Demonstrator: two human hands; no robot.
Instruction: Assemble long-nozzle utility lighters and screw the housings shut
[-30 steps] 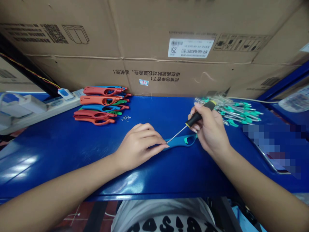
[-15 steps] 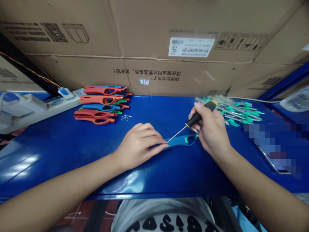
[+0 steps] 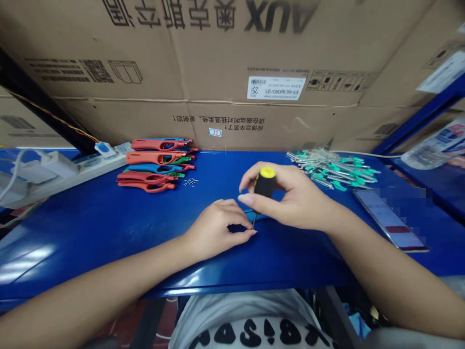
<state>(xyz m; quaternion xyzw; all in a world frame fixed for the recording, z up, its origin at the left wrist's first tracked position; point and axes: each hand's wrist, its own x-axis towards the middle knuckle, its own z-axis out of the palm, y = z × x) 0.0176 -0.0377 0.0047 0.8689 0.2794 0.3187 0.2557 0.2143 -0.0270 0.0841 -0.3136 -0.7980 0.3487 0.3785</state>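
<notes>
My right hand (image 3: 286, 198) is wrapped around the black-and-yellow handle of a screwdriver (image 3: 265, 184), which stands nearly upright with its shaft pointing down. At the tip, the thumb and forefinger of my left hand (image 3: 221, 225) are pinched together; whatever is between them is too small to make out. Behind the shaft lies a blue gas-lighter casing (image 3: 260, 217), mostly covered by both hands. Several small screws (image 3: 191, 182) lie loose on the table beyond my left hand.
Red, blue and green lighter casings (image 3: 156, 157) are stacked at the back left, beside a power strip (image 3: 94, 167). Metal rods with green parts (image 3: 337, 169) lie at the back right, near a phone (image 3: 390, 220). A cardboard box (image 3: 218, 63) stands behind the blue table (image 3: 145, 218).
My right hand has moved left and swung the screwdriver from a slant to nearly upright. The tip is now at my left fingertips, slightly nearer me. The view has tilted up.
</notes>
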